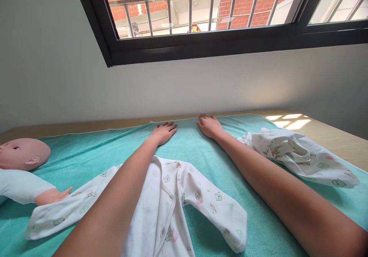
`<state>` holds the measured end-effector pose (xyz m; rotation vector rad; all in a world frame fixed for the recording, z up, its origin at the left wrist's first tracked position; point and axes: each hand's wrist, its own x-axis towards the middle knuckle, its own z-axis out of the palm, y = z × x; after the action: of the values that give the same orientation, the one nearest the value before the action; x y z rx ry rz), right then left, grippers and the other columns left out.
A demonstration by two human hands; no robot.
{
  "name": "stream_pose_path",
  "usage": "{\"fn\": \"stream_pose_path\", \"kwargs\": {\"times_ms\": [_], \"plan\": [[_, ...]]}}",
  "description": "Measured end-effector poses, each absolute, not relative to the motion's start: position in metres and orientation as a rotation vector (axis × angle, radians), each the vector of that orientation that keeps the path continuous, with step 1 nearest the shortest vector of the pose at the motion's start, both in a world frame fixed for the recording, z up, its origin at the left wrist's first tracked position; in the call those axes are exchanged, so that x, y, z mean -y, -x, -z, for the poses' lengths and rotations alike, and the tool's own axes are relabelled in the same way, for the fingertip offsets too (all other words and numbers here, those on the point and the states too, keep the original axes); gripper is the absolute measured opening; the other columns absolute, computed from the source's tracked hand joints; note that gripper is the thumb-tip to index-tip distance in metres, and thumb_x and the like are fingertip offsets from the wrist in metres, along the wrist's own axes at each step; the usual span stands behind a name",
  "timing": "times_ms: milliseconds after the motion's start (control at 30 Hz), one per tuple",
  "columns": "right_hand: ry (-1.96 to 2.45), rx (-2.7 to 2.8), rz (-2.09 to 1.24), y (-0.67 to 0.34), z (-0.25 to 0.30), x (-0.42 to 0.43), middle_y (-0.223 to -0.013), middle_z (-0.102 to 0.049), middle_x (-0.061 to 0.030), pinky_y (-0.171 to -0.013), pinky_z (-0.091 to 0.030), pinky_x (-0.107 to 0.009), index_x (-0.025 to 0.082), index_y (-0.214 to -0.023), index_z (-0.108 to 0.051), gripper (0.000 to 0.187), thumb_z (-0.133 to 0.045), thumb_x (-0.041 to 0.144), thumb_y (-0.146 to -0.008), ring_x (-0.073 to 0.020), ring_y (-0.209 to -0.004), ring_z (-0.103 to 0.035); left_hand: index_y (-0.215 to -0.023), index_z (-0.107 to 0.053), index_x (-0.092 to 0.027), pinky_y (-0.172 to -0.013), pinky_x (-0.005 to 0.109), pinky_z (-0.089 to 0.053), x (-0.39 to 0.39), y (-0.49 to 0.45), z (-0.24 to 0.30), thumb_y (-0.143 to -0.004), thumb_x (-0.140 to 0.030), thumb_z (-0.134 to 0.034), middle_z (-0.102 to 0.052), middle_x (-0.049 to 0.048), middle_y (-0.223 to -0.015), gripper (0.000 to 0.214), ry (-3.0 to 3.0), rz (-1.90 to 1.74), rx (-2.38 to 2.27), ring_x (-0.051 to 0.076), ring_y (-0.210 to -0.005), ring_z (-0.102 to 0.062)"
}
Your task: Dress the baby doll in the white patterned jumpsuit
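Observation:
Both arms reach forward over a turquoise towel [86, 149] spread on a table. My left hand [164, 132] lies flat near the towel's far edge, fingers stretched out to the right. To its right, my right hand [209, 125] also rests palm down at that edge, fingers extended, holding nothing. Beneath my left forearm lies a white printed baby top [201, 195], spread with its sleeves out to both sides and its front partly hidden by the arm. Beyond my right forearm sits a crumpled white printed baby garment [299, 153].
A baby doll [31, 153] in a white top lies at the left, its hand by the printed sleeve. The wooden tabletop [324, 128] shows past the towel. A white wall [184, 84] rises behind, with a black-framed barred window [201, 44] above.

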<state>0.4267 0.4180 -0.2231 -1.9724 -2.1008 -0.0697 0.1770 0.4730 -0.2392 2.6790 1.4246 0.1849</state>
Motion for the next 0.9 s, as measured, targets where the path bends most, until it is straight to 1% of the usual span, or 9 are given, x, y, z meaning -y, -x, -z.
{"fn": "stream_pose_path", "kwargs": {"times_ms": [167,267,333,433,533,633,733,833,900], "plan": [[1.706,2.324,0.04,-0.369,0.228,-0.403,-0.153,-0.038,-0.0071,-0.115,-0.022,-0.035,0.02,-0.139,-0.046,0.061,-0.018,0.056,-0.099,-0.0206,-0.142,-0.031,-0.143,-0.043,-0.038,-0.117,0.045,-0.022,-0.473,-0.179,0.238,-0.095,-0.057,-0.02,-0.032,-0.0068,-0.156,0.056,-2.678,-0.254,-1.458,0.023,-0.144,-0.029],[1.595,2.439,-0.108,-0.351,0.241,-0.399,-0.156,-0.03,-0.0117,-0.116,-0.02,-0.041,0.014,-0.147,-0.035,0.067,-0.02,0.057,-0.098,-0.0236,-0.145,-0.025,-0.128,-0.059,-0.032,-0.11,0.037,-0.035,-0.466,-0.179,0.236,-0.097,-0.053,-0.019,-0.052,-0.0009,-0.144,0.055,-2.662,-0.337,-1.528,0.024,-0.133,-0.046],[1.6,2.453,-0.146,-0.35,0.246,-0.399,-0.157,-0.026,-0.0131,-0.117,-0.018,-0.044,0.012,-0.149,-0.032,0.069,-0.022,0.057,-0.097,-0.0251,-0.146,-0.022,-0.118,-0.065,-0.026,-0.104,0.039,-0.04,-0.46,-0.18,0.233,-0.098,-0.05,-0.016,-0.063,0.0064,-0.131,0.058,-2.628,-0.409,-1.607,0.027,-0.123,-0.054],[1.622,2.453,-0.112,-0.353,0.244,-0.398,-0.157,-0.027,-0.0134,-0.116,-0.02,-0.044,0.012,-0.148,-0.034,0.068,-0.025,0.056,-0.098,-0.0253,-0.145,-0.024,-0.107,-0.069,-0.018,-0.099,0.041,-0.043,-0.453,-0.181,0.223,-0.098,-0.046,-0.022,-0.068,0.0131,-0.118,0.056,-2.573,-0.477,-1.655,0.03,-0.114,-0.06],[1.629,2.442,-0.05,-0.352,0.236,-0.391,-0.155,-0.033,-0.0121,-0.115,-0.023,-0.04,0.015,-0.143,-0.042,0.06,-0.027,0.053,-0.099,-0.0236,-0.143,-0.03,-0.105,-0.07,-0.019,-0.093,0.035,-0.049,-0.441,-0.169,0.203,-0.096,-0.046,-0.034,-0.071,0.0085,-0.114,0.046,-2.556,-0.478,-1.538,0.026,-0.106,-0.065],[1.635,2.382,0.033,-0.348,0.228,-0.381,-0.149,-0.042,-0.0111,-0.114,-0.024,-0.036,0.017,-0.134,-0.051,0.049,-0.026,0.044,-0.102,-0.022,-0.139,-0.037,-0.115,-0.067,-0.023,-0.096,0.028,-0.048,-0.401,-0.132,0.181,-0.097,-0.044,-0.037,-0.069,0.0014,-0.12,0.041,-2.581,-0.554,-1.395,0.019,-0.11,-0.064],[1.679,2.291,0.067,-0.346,0.222,-0.374,-0.13,-0.06,-0.0137,-0.109,-0.029,-0.036,0.016,-0.118,-0.062,0.048,-0.022,0.038,-0.103,-0.0243,-0.127,-0.05,-0.118,-0.064,-0.02,-0.101,0.029,-0.045,-0.319,-0.083,0.171,-0.098,-0.04,-0.036,-0.068,0.0035,-0.122,0.039,-2.653,-0.73,-1.337,0.018,-0.115,-0.061],[1.75,2.216,0.021,-0.346,0.219,-0.372,-0.111,-0.069,-0.0157,-0.101,-0.037,-0.04,0.015,-0.102,-0.068,0.052,-0.022,0.04,-0.103,-0.0288,-0.113,-0.06,-0.12,-0.062,-0.02,-0.1,0.026,-0.047,-0.224,-0.052,0.187,-0.099,-0.029,-0.041,-0.07,0.0032,-0.119,0.031,-2.934,-1.106,-0.92,0.014,-0.112,-0.062],[1.78,2.192,-0.042,-0.346,0.216,-0.37,-0.112,-0.07,-0.014,-0.096,-0.042,-0.039,0.017,-0.103,-0.069,0.05,-0.025,0.041,-0.102,-0.0287,-0.109,-0.062,-0.115,-0.065,-0.022,-0.104,0.023,-0.045,-0.175,-0.051,0.213,-0.1,-0.031,-0.043,-0.07,-0.0017,-0.119,0.028,-3.18,-1.21,-0.515,0.011,-0.114,-0.061]]}}
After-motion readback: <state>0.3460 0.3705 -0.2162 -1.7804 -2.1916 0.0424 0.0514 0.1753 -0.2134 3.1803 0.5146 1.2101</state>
